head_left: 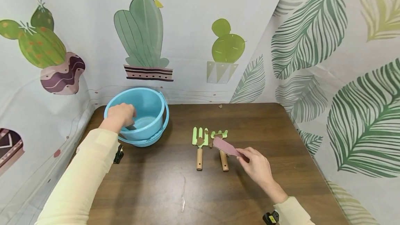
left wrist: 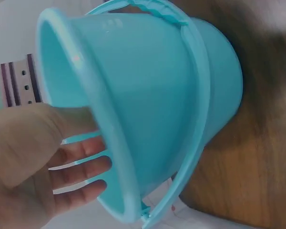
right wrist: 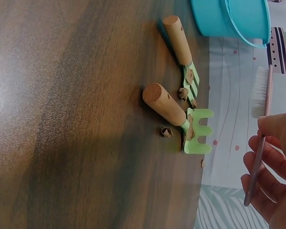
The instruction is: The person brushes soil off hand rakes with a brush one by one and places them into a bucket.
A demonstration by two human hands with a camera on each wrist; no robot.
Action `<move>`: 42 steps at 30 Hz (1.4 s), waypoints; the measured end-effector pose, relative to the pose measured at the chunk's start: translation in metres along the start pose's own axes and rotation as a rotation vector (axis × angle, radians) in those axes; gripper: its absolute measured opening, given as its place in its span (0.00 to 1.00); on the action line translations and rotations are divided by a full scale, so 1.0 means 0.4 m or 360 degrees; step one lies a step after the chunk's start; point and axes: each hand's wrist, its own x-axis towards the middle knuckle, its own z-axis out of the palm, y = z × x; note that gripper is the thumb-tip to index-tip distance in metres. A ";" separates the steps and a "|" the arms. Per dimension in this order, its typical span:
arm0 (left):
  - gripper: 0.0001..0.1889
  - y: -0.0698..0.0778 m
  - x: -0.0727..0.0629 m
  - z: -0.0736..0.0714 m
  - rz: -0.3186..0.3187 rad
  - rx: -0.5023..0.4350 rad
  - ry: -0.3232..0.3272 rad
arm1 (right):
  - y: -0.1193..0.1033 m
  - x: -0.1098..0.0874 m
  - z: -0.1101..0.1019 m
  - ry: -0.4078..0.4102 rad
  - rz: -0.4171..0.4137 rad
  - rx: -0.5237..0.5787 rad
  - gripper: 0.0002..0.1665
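At the table's left, my left hand (head_left: pixel 121 114) reaches over the rim into a light blue bucket (left wrist: pixel 148 86) with a handle hanging down its side. Its fingers (left wrist: pixel 81 174) are loosely extended, with the thumb tip hidden behind the rim. A pink brush (head_left: pixel 225 146) with white bristles is pinched by its handle in my right hand (head_left: pixel 257 165). Beneath the brush lie a light green hand rake (right wrist: pixel 198 131) and a green hand fork (head_left: pixel 200 136), both with wooden handles. Brown crumbs of dirt (right wrist: pixel 166 131) cling to the tools and lie beside them.
The brown wooden table (head_left: pixel 150 186) runs back to a white wall cloth (head_left: pixel 187 44) printed with cacti and leaves. A small brown bit (head_left: pixel 220 106) lies by the back edge. Near the front is a pale streak (head_left: pixel 183 202).
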 end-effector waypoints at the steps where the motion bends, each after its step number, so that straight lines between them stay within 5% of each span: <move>1: 0.18 -0.002 -0.001 -0.002 -0.0005 0.0009 0.0019 | 0.000 0.000 0.001 0.0002 -0.0003 -0.0002 0.17; 11: 0.13 -0.013 -0.016 -0.023 -0.0033 -0.0004 0.0139 | 0.002 0.000 0.002 0.0015 -0.0022 0.0012 0.16; 19: 0.12 -0.003 -0.026 -0.034 0.0070 -0.0016 0.0329 | 0.007 0.001 0.001 0.0022 -0.0002 -0.0001 0.17; 27: 0.10 0.047 -0.041 -0.049 0.0213 0.0017 0.0523 | 0.006 0.004 -0.003 0.0007 0.0031 0.0004 0.17; 42: 0.10 0.173 -0.052 -0.027 0.0477 0.0001 0.0670 | 0.009 0.006 -0.007 0.0051 0.0051 -0.0007 0.17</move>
